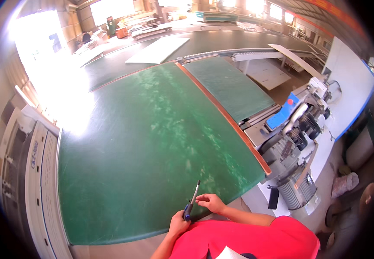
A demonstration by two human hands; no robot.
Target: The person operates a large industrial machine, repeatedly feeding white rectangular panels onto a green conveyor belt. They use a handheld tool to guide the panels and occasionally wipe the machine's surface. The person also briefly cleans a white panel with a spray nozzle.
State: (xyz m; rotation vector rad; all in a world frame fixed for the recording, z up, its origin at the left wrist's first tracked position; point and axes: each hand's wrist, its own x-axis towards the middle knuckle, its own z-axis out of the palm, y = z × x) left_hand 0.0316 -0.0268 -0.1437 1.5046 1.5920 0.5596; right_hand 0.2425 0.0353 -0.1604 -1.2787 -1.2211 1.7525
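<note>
Tool (190, 206) gripped in left hand (179, 222), right hand (212, 202) half-curled beside it, pinkish bag (345, 185), contents unclear

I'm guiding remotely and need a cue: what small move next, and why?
Perhaps close the right hand on the tool shaft to steady it: the left hand holds the dark handle, while the right hand sits beside the shaft, apparently not gripping.

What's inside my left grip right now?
A slim tool with a dark handle and pale shaft; whatever your left grip covers can't be seen.
</note>
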